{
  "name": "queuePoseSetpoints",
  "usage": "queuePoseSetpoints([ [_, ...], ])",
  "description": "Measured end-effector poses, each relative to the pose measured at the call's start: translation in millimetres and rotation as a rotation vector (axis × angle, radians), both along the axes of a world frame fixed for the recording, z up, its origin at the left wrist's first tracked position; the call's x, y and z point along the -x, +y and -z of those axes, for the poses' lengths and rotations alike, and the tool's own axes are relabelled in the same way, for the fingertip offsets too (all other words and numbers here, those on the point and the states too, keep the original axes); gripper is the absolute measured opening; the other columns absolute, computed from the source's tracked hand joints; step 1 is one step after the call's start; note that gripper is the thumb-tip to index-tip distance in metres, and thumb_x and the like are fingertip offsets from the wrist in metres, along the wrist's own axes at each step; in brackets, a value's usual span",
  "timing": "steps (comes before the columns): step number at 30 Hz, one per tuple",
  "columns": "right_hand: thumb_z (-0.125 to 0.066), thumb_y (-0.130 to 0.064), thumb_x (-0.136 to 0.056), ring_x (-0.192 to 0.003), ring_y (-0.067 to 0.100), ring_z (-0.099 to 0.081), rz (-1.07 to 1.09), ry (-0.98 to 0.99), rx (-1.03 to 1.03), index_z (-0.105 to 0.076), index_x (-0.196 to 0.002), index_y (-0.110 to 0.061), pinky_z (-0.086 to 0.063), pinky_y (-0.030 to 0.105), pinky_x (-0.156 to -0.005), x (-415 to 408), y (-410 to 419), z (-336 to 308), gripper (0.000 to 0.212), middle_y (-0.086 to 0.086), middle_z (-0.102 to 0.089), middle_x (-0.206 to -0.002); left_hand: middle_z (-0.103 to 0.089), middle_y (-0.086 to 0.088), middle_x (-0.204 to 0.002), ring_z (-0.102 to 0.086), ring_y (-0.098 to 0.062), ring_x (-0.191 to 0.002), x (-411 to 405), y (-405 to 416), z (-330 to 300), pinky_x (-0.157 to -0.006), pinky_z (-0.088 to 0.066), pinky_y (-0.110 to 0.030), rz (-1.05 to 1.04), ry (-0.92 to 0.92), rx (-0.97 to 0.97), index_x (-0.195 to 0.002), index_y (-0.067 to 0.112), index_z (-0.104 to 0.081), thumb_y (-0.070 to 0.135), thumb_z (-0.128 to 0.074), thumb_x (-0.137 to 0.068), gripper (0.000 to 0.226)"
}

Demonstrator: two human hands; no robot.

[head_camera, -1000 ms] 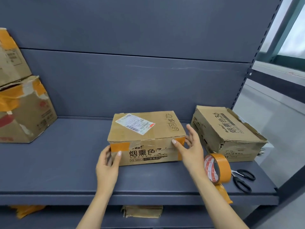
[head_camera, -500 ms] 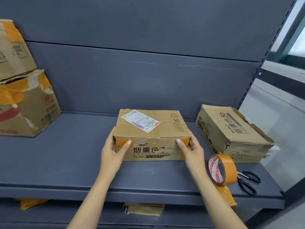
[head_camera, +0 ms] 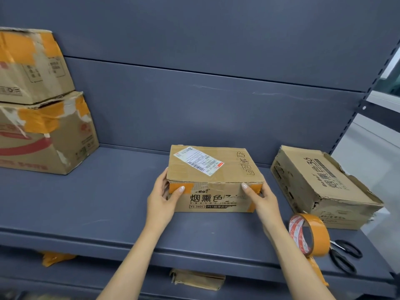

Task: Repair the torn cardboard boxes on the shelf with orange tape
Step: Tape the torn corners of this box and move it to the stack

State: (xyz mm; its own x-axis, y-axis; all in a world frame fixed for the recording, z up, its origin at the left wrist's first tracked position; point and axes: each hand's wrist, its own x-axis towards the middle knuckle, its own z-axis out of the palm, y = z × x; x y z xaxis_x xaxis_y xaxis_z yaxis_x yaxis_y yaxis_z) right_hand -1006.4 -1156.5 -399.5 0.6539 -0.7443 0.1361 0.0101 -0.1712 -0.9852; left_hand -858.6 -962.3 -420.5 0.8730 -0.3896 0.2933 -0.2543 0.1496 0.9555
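Observation:
A flat cardboard box with a white shipping label and orange tape at its front corners sits mid-shelf. My left hand grips its left front corner, thumb on the taped front face. My right hand grips the right front corner the same way. A roll of orange tape stands on edge to the right, a loose tail hanging over the shelf's front lip. Behind the roll lies a torn cardboard box with a ragged front edge.
Black scissors lie at the shelf's right front. Two taped boxes are stacked at the far left, lower box under upper box. On the shelf below lie a folded cardboard piece and an orange scrap.
Both hands closed in from beside the box and now hold its front corners. The box has slid back and to the right on the shelf.

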Motion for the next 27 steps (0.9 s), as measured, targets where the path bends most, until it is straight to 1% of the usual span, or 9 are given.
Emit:
queuePoseSetpoints([
  [5, -0.069, -0.026, -0.088, -0.099, -0.005, -0.060, -0.023, -0.002, -0.034, -0.062, -0.117, -0.031, -0.045, 0.015, -0.078, -3, 6, -2, 0.031, -0.022, -0.068, -0.105, -0.053, 0.023, -0.126, -0.050, 0.017, -0.113, -5, 9, 2, -0.092, -0.041, -0.004, -0.001, 0.033, 0.006, -0.139, 0.027, -0.042, 0.010, -0.066, -0.088, 0.059],
  [8, -0.070, -0.027, -0.087, -0.103, -0.001, -0.060, -0.037, 0.006, -0.037, -0.063, -0.117, -0.028, -0.046, 0.017, -0.082, -11, 16, -2, 0.031, -0.019, -0.068, -0.107, -0.054, 0.021, -0.128, -0.050, 0.013, -0.117, -9, 23, 2, -0.094, -0.042, -0.007, -0.008, 0.039, 0.012, -0.139, 0.027, -0.042, 0.012, -0.066, -0.088, 0.058],
  [12, -0.069, -0.029, -0.087, -0.107, 0.001, -0.058, -0.064, 0.000, -0.001, -0.061, -0.123, -0.024, -0.045, 0.015, -0.080, -27, 39, -6, 0.037, -0.012, -0.065, -0.119, -0.056, 0.025, -0.125, -0.052, 0.009, -0.118, -20, 51, -4, -0.094, -0.044, -0.009, -0.050, 0.019, 0.013, -0.132, 0.036, -0.045, 0.016, -0.065, -0.089, 0.051],
  [15, -0.069, -0.027, -0.088, -0.107, -0.004, -0.056, -0.091, -0.031, 0.035, -0.062, -0.124, -0.024, -0.046, 0.011, -0.078, -43, 64, -12, 0.037, -0.010, -0.057, -0.128, -0.056, 0.027, -0.120, -0.052, 0.015, -0.112, -34, 81, -16, -0.092, -0.043, -0.008, -0.088, -0.001, 0.020, -0.125, 0.039, -0.046, 0.013, -0.065, -0.089, 0.049],
  [17, -0.070, -0.024, -0.088, -0.104, -0.007, -0.057, -0.113, -0.069, 0.058, -0.064, -0.120, -0.026, -0.047, 0.010, -0.077, -55, 82, -19, 0.033, -0.010, -0.056, -0.128, -0.056, 0.023, -0.122, -0.053, 0.012, -0.113, -46, 104, -25, -0.092, -0.043, -0.008, -0.108, -0.010, 0.028, -0.127, 0.033, -0.048, 0.011, -0.067, -0.088, 0.049],
  [19, -0.070, -0.021, -0.088, -0.101, -0.008, -0.059, -0.140, -0.114, 0.091, -0.065, -0.111, -0.033, -0.047, 0.007, -0.076, -67, 101, -29, 0.026, -0.014, -0.058, -0.123, -0.058, 0.016, -0.127, -0.053, 0.004, -0.119, -57, 129, -35, -0.097, -0.044, -0.014, -0.119, -0.028, 0.041, -0.134, 0.023, -0.050, 0.011, -0.068, -0.086, 0.052],
  [21, -0.070, -0.023, -0.088, -0.106, 0.001, -0.059, -0.158, -0.144, 0.132, -0.065, -0.104, -0.039, -0.047, 0.011, -0.080, -78, 120, -37, 0.024, -0.018, -0.060, -0.117, -0.058, 0.013, -0.130, -0.052, 0.000, -0.122, -67, 151, -46, -0.099, -0.044, -0.017, -0.128, -0.055, 0.049, -0.137, 0.020, -0.048, 0.013, -0.068, -0.086, 0.055],
  [24, -0.071, -0.038, -0.086, -0.113, 0.015, -0.053, -0.160, -0.134, 0.223, -0.065, -0.107, -0.039, -0.044, 0.022, -0.086, -99, 150, -43, 0.023, -0.015, -0.060, -0.117, -0.057, 0.012, -0.132, -0.052, 0.000, -0.123, -79, 188, -60, -0.098, -0.045, -0.014, -0.162, -0.099, 0.065, -0.139, 0.018, -0.047, 0.012, -0.067, -0.086, 0.056],
  [27, -0.070, -0.043, -0.083, -0.114, 0.014, -0.050, -0.181, -0.158, 0.256, -0.066, -0.111, -0.034, -0.042, 0.021, -0.085, -120, 183, -44, 0.029, -0.014, -0.061, -0.116, -0.056, 0.008, -0.135, -0.051, -0.002, -0.125, -92, 227, -65, -0.101, -0.044, -0.016, -0.201, -0.128, 0.066, -0.140, 0.016, -0.046, 0.010, -0.066, -0.087, 0.057],
])
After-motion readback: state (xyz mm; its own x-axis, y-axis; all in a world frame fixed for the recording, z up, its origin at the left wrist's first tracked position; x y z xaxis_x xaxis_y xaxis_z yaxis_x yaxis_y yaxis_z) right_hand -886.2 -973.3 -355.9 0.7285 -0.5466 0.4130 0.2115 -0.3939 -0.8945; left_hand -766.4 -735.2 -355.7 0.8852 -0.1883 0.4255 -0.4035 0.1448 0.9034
